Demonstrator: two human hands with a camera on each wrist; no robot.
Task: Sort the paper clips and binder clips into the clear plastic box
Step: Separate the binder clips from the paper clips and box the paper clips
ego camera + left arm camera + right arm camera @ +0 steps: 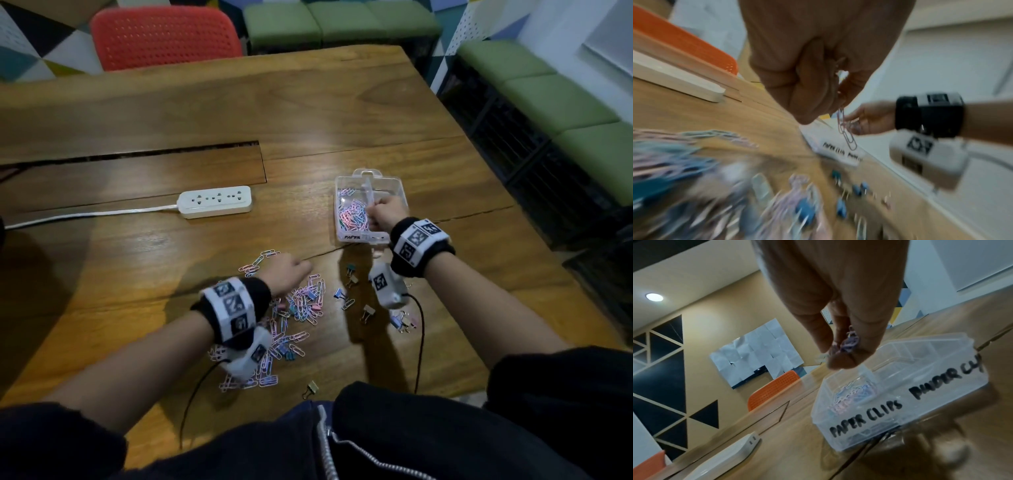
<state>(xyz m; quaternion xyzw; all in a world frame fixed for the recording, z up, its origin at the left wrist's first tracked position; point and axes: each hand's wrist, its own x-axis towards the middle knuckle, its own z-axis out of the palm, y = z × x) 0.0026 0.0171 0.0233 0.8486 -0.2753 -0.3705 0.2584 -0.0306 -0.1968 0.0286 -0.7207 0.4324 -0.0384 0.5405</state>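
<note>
A clear plastic box (pixel 394 186) with two compartments, marked "PAPER CLIPS" and "BINDER CLIPS" (pixel 941 363), stands on the wooden table. Pastel paper clips (pixel 352 216) fill its left compartment; the right one looks empty. My right hand (pixel 385 214) hovers over the box and pinches a small bunch of paper clips (pixel 849 342). My left hand (pixel 289 274) hangs just above the loose pile of paper clips (pixel 301 308) and grips a few linked clips (pixel 846 131) that dangle from its fingers. Small binder clips (pixel 352 284) lie scattered right of the pile.
A white power strip (pixel 215 202) with its cable lies left of the box, near a cable slot (pixel 137 157) in the table. A red chair (pixel 164 36) stands behind the table and green benches (pixel 548 99) to the right. One binder clip (pixel 311 389) lies near the front edge.
</note>
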